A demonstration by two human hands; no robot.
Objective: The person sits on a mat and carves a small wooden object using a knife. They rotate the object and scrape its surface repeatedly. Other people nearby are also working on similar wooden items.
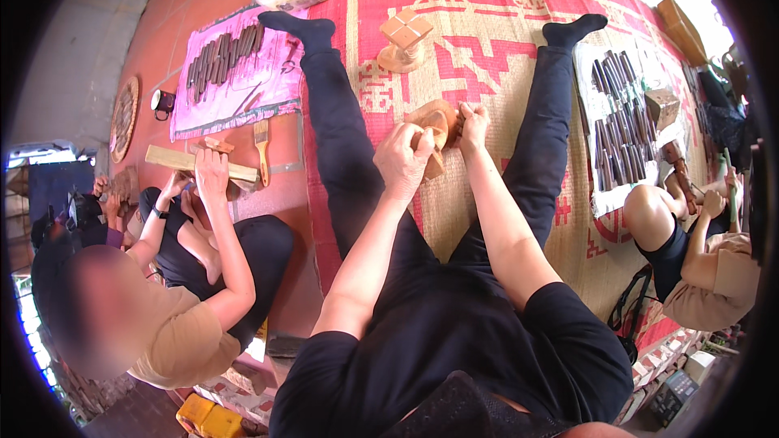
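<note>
Between my outstretched legs, a brown carved wooden piece [436, 117] with rounded hollows is held over the mat. My left hand [405, 160] is closed on its near left side, thumb raised along the wood. My right hand [473, 125] is closed at the right edge of the piece, fingertips pinched; whether it grips the wood or a small tool is hidden. Farther off on the mat stands a pale wooden stand [401, 57] with a square wooden block [406, 28] on top, marked by light crossing bands.
A red and straw patterned mat [519, 97] lies beneath me. Several chisels [223, 61] lie on a pink cloth [195, 113] at left, more chisels [621, 142] on a white sheet at right. A brush [261, 150] is near the left co-worker, who holds a wooden strip [182, 159]. Another person sits right.
</note>
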